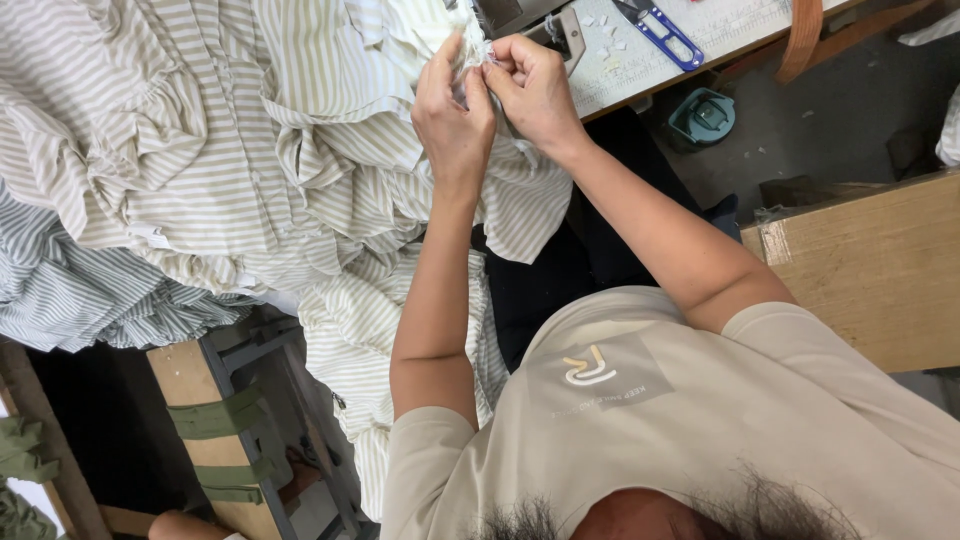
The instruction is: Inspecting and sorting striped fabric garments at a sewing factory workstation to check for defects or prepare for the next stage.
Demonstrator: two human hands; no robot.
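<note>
Head camera looks straight down on someone working a big heap of striped fabric (300, 140). Both hands are up at the top middle of the view, pressed close together. The left hand (455, 110) has its fingers closed, pinching a bunched bit of the cream-and-tan cloth, and the right hand (530, 85) is curled in tight against it, fingertips nipped on the same spot. So both are clamped on the fabric, thumbs nearly touching. Looks to me like the cloth is held taut between them so a small detail, maybe a thread or seam, can be picked at, but whatever sits between the fingertips is too small to make out.

Rest of the fabric spills away to the left and down over the lap, ruffled and folded, with a greyer striped piece (90, 300) lying under it at the left edge. The pinched bit is the top corner of that pile, lifted just off the tabletop (740, 25), right at the fingertips.

Just beyond the right hand on the tabletop there's a pair of blue-handled thread snips (660, 30), near enough to grab, plus some tiny white scraps (610, 45). A teal round thing (703, 115) sits on the floor below the tabletop edge, and a wooden board (870, 260) is off to the right. Down at lower left there's a wooden frame with green straps (225, 440).
</note>
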